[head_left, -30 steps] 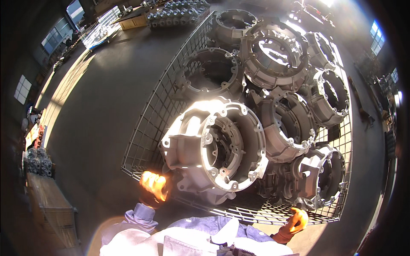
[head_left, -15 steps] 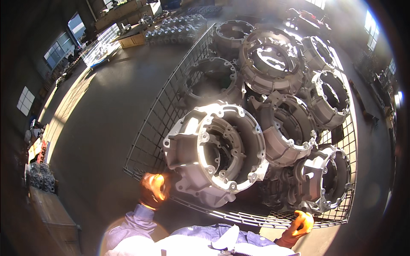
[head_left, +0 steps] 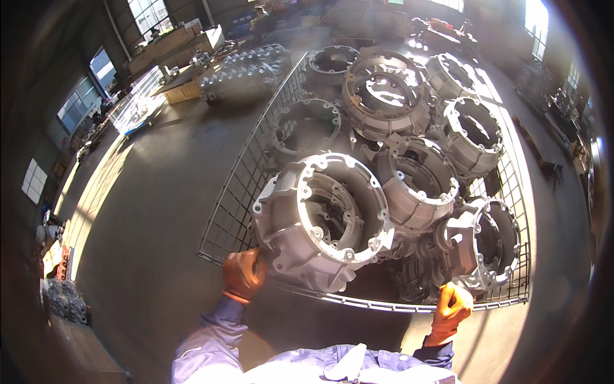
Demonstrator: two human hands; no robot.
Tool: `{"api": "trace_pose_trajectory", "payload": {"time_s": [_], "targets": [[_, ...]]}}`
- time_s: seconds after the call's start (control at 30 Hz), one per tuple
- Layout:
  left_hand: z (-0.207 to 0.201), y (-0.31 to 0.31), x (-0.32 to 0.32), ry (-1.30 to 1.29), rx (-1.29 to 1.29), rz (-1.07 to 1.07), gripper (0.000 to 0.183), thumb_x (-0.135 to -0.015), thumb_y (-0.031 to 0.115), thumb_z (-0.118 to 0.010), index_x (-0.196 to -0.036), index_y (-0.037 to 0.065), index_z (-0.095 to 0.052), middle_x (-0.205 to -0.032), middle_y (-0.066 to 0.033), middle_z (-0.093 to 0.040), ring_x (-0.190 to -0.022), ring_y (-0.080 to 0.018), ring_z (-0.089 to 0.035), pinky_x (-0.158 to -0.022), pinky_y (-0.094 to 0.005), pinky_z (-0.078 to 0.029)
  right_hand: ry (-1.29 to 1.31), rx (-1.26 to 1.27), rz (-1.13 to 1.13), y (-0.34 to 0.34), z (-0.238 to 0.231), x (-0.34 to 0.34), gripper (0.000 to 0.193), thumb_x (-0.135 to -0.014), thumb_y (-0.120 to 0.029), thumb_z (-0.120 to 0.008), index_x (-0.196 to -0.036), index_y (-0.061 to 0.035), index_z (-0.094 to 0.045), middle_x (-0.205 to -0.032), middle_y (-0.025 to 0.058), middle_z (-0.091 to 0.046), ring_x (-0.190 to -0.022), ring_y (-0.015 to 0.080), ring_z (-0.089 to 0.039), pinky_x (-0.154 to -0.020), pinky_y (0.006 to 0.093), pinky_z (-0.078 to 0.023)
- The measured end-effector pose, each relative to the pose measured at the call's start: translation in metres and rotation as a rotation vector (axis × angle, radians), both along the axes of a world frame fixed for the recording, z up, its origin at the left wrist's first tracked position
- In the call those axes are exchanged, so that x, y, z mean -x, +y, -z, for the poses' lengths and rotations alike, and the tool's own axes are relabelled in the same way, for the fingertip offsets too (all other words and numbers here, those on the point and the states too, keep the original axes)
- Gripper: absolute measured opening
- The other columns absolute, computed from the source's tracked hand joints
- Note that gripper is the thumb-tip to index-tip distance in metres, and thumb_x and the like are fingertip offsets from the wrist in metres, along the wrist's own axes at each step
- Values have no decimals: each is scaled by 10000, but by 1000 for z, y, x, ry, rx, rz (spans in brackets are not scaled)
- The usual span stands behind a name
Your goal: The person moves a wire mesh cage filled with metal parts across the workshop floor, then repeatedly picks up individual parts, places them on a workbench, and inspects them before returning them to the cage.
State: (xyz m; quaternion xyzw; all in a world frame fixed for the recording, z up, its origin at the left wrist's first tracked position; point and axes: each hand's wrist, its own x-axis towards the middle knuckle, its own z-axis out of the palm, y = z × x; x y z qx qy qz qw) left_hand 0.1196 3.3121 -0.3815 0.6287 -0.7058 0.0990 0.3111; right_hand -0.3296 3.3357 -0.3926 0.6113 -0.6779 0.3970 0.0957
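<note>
A large wire mesh basket (head_left: 220, 221) stands in front of me, piled with grey cast metal housings. At its near left corner my left hand (head_left: 245, 272), in an orange-brown glove, is closed on the rim. Farther right along the near rim, my right hand (head_left: 453, 303), gloved in orange, is curled round the wire. The nearest housing (head_left: 291, 221) is big and ring-shaped, with bolt lugs round its open mouth; it sits tilted just past my left hand. Another housing (head_left: 460, 243) lies beyond my right hand.
Several more housings (head_left: 387, 96) fill the basket's far part. Grey floor (head_left: 147, 224) stretches to the left. Rows of metal castings (head_left: 246, 70) lie past the far left corner, near a wooden crate (head_left: 184, 89). Strong sunlight glares along the right side.
Both hands and the basket's near rim are farther from my body, and my forearms reach out more. The view has shifted slightly. Both hands keep their hold on the rim.
</note>
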Motion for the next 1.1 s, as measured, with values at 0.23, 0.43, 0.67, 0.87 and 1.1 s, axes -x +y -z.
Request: {"api": "trace_pose_trajectory", "payload": {"time_s": [0.23,0.43,0.67,0.87,1.1], "targets": [[21,23,-3,-13,37,-22,175,-879,223,-589,-850,94,-703,-730,-134,-677,-694,-376,-641,-678,-480,-483,-43,-56,12,21,16,10,342,-901,-198,-605,-597,-72,-513,-556,108,-514,-530,313,-528,-558,414,-392],[30,28,-13,-45,-15,-65,156,-871,222,-610,-855,92,-694,-725,-140,-671,-698,-373,-644,-679,-485,-483,-54,-27,-15,27,19,4,332,-895,-198,-580,-586,-82,-552,-563,93,-567,-546,298,-570,-562,398,-415],[-2,28,-26,-96,-192,-86,176,-874,238,-617,-901,76,-680,-753,-165,-672,-720,-398,-640,-694,-502,-487,101,-85,-44,24,-3,-2,341,-900,-235,-602,-605,-83,-526,-571,103,-546,-554,321,-560,-570,417,-416],[0,18,-30,-78,-135,-37,191,-875,227,-639,-965,65,-684,-800,-159,-683,-749,-377,-639,-710,-483,-489,180,-63,-17,10,3,-1,333,-893,-224,-618,-612,-66,-534,-585,121,-555,-570,340,-564,-584,427,-434],[34,6,-27,-16,44,56,173,-877,197,-638,-983,75,-701,-765,-130,-675,-714,-362,-629,-689,-469,-474,140,-123,-13,3,29,-1,277,-880,-160,-608,-639,-72,-503,-581,93,-517,-555,315,-550,-553,411,-422]]}}
